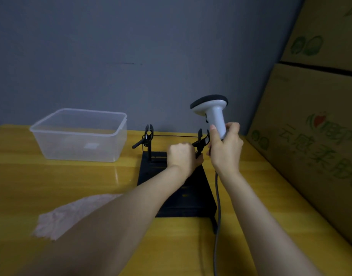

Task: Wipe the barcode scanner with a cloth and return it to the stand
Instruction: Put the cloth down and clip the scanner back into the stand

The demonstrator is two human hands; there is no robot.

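Note:
My right hand (226, 148) grips the handle of a white barcode scanner (212, 112) with a dark head, held upright just above the right clamp (202, 139) of the black stand (183, 188). A grey cable (218, 206) hangs from the scanner down past the stand. My left hand (182, 156) is closed on the handles of that right clamp. The stand's left clamp (149, 134) holds nothing. A pale pink cloth (71, 214) lies flat on the yellow table (51, 176), left of my left forearm.
A clear plastic tub (79, 134) sits at the back left of the table. Stacked cardboard boxes (314, 116) line the right side. A grey wall stands close behind the table.

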